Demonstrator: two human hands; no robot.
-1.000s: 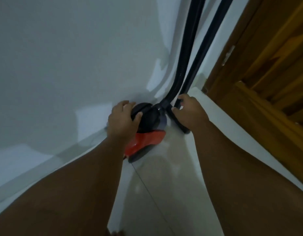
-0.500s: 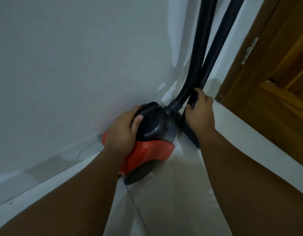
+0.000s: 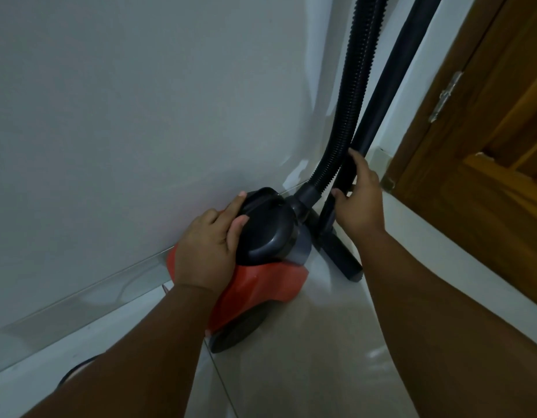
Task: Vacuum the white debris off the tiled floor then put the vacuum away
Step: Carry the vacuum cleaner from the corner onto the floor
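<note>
Here, on the left, a white wall [image 3: 140, 116] meets the tiled floor [image 3: 306, 366] along a pale skirting [image 3: 80, 300]. The vacuum [image 3: 261, 285], red-bodied, sits on the floor close against that wall, near the corner of the room; whether it touches the wall cannot be told. One dark wheel [image 3: 231, 339] shows under its near side. The left hand [image 3: 207, 248] grips the vacuum's black dome [image 3: 267, 233]: its fingers [image 3: 231, 206] curl over the dome's far rim and the thumb presses the near face. From a collar at the dome's right a ribbed black hose [image 3: 357, 86] rises up and out of the top of the picture. Just beside it stands a smooth black wand [image 3: 390, 79], leaning slightly, with its floor head [image 3: 342, 254] resting on the tiles right of the vacuum's body. The right hand [image 3: 360, 203] holds the wand low down, its fingers [image 3: 359, 159] wrapped round the tube from the right and the thumb closing on it from below. Further right a white wall strip runs to a brown wooden door [image 3: 487, 191], which carries a metal hinge [image 3: 445, 96].
</note>
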